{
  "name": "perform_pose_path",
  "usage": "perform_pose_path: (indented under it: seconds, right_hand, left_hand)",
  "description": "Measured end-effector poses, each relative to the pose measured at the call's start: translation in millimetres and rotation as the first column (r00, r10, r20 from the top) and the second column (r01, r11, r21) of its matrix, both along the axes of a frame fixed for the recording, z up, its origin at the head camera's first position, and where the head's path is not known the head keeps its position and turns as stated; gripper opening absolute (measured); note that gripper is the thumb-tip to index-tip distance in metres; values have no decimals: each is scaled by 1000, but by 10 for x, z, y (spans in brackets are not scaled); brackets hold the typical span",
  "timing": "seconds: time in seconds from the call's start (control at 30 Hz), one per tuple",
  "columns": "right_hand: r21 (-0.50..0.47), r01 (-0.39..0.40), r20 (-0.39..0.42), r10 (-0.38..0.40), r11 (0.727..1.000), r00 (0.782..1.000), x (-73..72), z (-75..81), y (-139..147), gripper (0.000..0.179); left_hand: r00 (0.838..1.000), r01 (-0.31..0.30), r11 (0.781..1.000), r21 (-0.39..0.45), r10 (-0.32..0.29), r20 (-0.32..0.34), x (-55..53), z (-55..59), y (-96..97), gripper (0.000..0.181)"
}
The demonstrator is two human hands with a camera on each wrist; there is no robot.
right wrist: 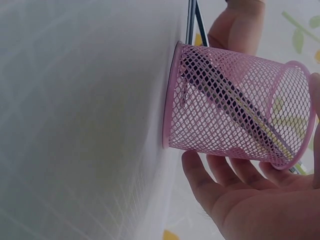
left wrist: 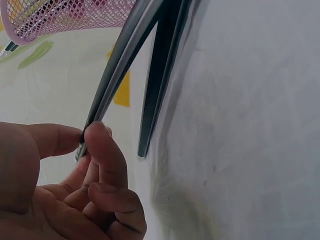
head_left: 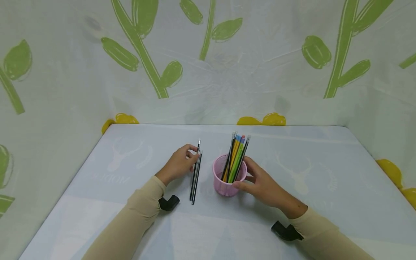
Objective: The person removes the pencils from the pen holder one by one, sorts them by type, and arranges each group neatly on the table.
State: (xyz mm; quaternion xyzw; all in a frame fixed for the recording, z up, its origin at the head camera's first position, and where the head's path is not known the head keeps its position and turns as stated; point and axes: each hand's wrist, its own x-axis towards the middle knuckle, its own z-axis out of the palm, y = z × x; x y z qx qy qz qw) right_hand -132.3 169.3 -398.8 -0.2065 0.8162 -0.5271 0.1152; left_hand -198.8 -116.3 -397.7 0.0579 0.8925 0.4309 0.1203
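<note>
Thumb and forefinger of my left hand [head_left: 178, 163] pinch a black pencil [left wrist: 111, 82] close to its eraser end, that end raised off the table. A second black pencil [left wrist: 155, 107] lies alongside on the tabletop, its end apart from the fingers. My right hand [head_left: 268, 187] holds a pink mesh pencil cup [right wrist: 225, 105] from the right, the thumb by its rim and the fingers curved along its side. Upright in the cup lean several pencils, among them a green pencil [head_left: 236, 164] and some black ones with erasers. The cup stands on the table.
A pale cloth with faint deer prints covers the table [head_left: 130, 213]. Behind and at the sides rise white walls [head_left: 260, 79] with green leaf patterns. Black wrist mounts [head_left: 287, 231] sit below both sleeves, near the table surface.
</note>
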Motion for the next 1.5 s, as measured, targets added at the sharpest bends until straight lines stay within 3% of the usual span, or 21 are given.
perform_pose_path:
  seconds: [0.23, 0.73, 1.1, 1.5]
  right_hand:
    - [0, 2, 6, -2, 1000, 1000, -3, 3, 0, 82]
    - [-13, 1, 14, -1, 1000, 1000, 14, 33, -14, 82]
    - [-5, 1, 9, -1, 1000, 1000, 11, 40, -19, 84]
    - [-3, 9, 11, -9, 1000, 1000, 29, 25, -16, 84]
  left_hand:
    - [1000, 13, 1000, -20, -13, -7, -1, -4, 0, 40]
    - [999, 30, 996, -86, -27, 43, -8, -51, -12, 44]
    - [993, 33, 998, -57, -26, 116, 31, -55, -11, 45]
    - [992, 26, 998, -56, -19, 126, 55, -77, 13, 48]
